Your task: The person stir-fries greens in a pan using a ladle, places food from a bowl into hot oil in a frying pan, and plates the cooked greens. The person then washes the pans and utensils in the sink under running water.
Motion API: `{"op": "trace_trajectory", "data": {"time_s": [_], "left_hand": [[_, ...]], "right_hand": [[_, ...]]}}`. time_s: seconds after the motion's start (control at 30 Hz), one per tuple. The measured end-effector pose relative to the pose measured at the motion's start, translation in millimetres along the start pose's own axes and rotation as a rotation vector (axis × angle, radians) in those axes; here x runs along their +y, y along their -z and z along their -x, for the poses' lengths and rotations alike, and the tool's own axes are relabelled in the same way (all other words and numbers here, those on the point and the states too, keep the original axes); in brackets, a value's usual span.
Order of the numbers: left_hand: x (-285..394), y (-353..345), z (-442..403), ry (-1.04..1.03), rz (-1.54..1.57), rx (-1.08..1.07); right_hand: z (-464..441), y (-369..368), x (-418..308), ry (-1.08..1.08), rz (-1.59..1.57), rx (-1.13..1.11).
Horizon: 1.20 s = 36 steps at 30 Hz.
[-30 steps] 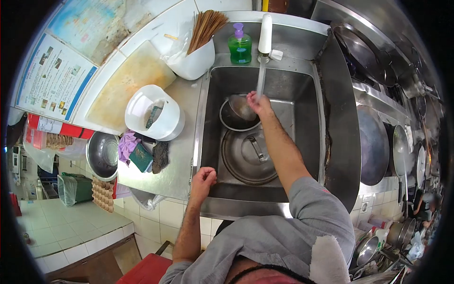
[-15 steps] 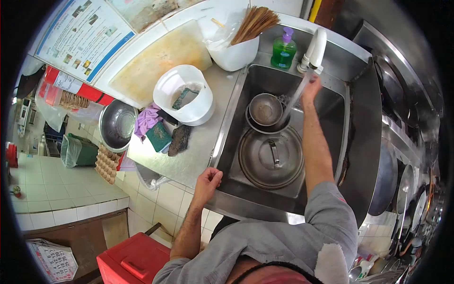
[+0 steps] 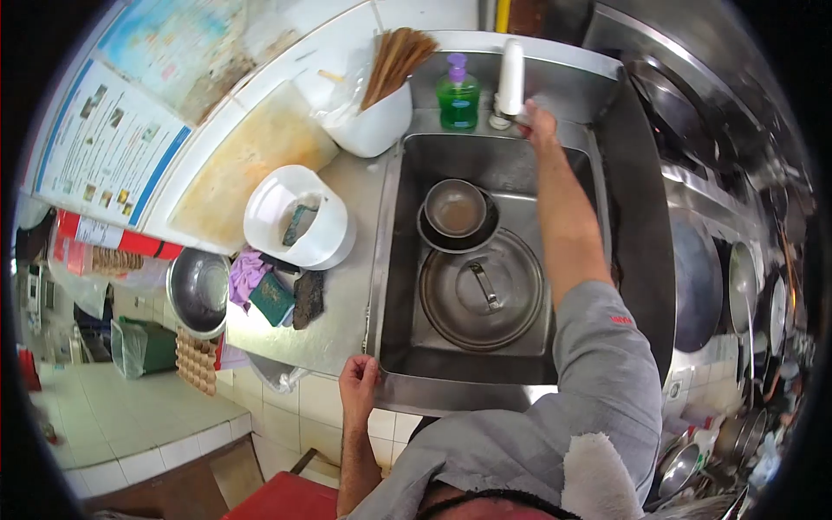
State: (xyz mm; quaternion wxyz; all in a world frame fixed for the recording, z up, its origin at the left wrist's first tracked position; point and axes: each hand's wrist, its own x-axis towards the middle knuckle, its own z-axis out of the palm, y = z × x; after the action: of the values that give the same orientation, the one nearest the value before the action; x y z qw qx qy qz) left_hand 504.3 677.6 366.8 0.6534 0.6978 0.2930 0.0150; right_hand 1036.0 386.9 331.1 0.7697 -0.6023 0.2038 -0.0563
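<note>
Right hand (image 3: 541,123) now at the tap (image 3: 512,78), grip unclear, water stream gone, left hand (image 3: 359,373) curled in

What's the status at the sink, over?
Right hand at white curved faucet; left hand by rectangular steel sink. Small round metal bowl inside larger dark round vessel. No visible obstruction.

In the sink (image 3: 546,208), a small bowl (image 3: 455,208) sits inside a larger pan (image 3: 488,229), and the lid (image 3: 511,321) lies just in front of them, nearer the person. Behind the sink stands the tap (image 3: 511,78), the soap bottle (image 3: 458,102) to its left. Over on the left, the worktop (image 3: 338,299) carries a tub (image 3: 334,238), with a cloth (image 3: 246,276), sponge (image 3: 269,297) and scourer (image 3: 308,299) before it.
</note>
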Motion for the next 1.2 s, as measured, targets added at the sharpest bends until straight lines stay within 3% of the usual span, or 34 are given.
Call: {"op": "trace_trajectory", "data": {"time_s": [0.03,0.1,0.13,0.17,0.2,0.23,0.27,0.3,0.37,0.4,0.47,0.53,0.6,0.67,0.73,0.8,0.87,0.9,0.97,1.07,1.1,1.2], "left_hand": [[3.0,-3.5,-0.6,-0.006,-0.01,-0.03],[11.5,-13.9,-2.6,-0.212,0.106,-0.023],[10.2,-13.6,-7.1,-0.211,0.093,-0.097],[4.9,-11.1,-13.3,-0.244,0.019,-0.093],[1.6,-10.4,-16.7,-0.281,-0.051,-0.091],[7.6,-12.7,-16.8,-0.246,-0.019,-0.149],[2.7,-13.5,-22.2,-0.33,-0.033,-0.184],[-1.3,-12.0,-27.5,-0.356,-0.069,-0.232],[-1.1,-12.6,-29.0,-0.401,-0.093,-0.308],[2.9,-15.0,-26.1,-0.395,-0.123,-0.373],[6.6,-19.9,-17.8,-0.396,-0.155,-0.469],[6.4,-24.0,-8.5,-0.459,-0.076,-0.657],[12.1,-27.1,8.6,-0.463,-0.075,-0.743],[11.5,-27.4,21.9,-0.568,-0.117,-0.8],[5.3,-31.2,35.2,-0.585,-0.092,-0.842],[-4.6,-36.1,49.1,-0.512,-0.076,-0.908],[-13.3,-41.7,65.9,-0.525,-0.081,-0.974],[-16.5,-45.0,75.9,-0.473,-0.095,-1.034],[-26.8,-51.3,93.9,-0.408,-0.103,-1.132],[-46.0,-67.5,109.6,-0.413,-0.292,-1.244],[-51.3,-73.9,117.2,-0.486,-0.332,-1.263],[-56.7,-96.2,146.1,-0.591,-0.385,-1.321]], "right_hand": [[11.4,7.6,5.5,-0.054,-0.163,-0.128],[57.0,31.0,35.1,-0.117,-0.449,-0.359],[95.2,39.8,76.2,0.12,-0.036,-0.491],[133.9,48.7,116.2,0.462,0.532,-0.501],[173.0,57.7,155.0,0.769,0.884,-0.423],[229.4,81.5,157.6,0.452,0.925,-0.698],[252.5,93.9,187.7,0.264,0.95,-0.766],[307.2,108.6,139.7,-0.065,0.774,-0.75],[355.6,131.7,142.0,0.341,0.685,-0.558],[378.6,141.5,136.4,0.348,0.693,-0.522],[431.1,159.7,105.9,0.31,0.777,-0.21],[489.0,183.7,63.2,0.213,0.754,-0.224],[538.5,213.8,48.1,0.211,0.704,-0.153],[583.8,251.3,36.5,0.084,0.605,-0.222],[630.8,287.3,36.0,-0.216,-0.054,-0.254],[647.1,350.8,113.1,-0.196,0.675,0.11],[706.4,358.5,108.7,-0.164,2.074,0.073],[717.5,360.2,102.0,-0.174,2.069,0.103],[740.4,363.8,99.2,-0.315,0.825,0.089],[757.5,379.8,109.3,-0.239,0.907,0.057],[764.3,387.6,113.3,-0.192,1.087,0.123],[780.5,416.8,103.1,-0.157,0.933,0.262]]}}
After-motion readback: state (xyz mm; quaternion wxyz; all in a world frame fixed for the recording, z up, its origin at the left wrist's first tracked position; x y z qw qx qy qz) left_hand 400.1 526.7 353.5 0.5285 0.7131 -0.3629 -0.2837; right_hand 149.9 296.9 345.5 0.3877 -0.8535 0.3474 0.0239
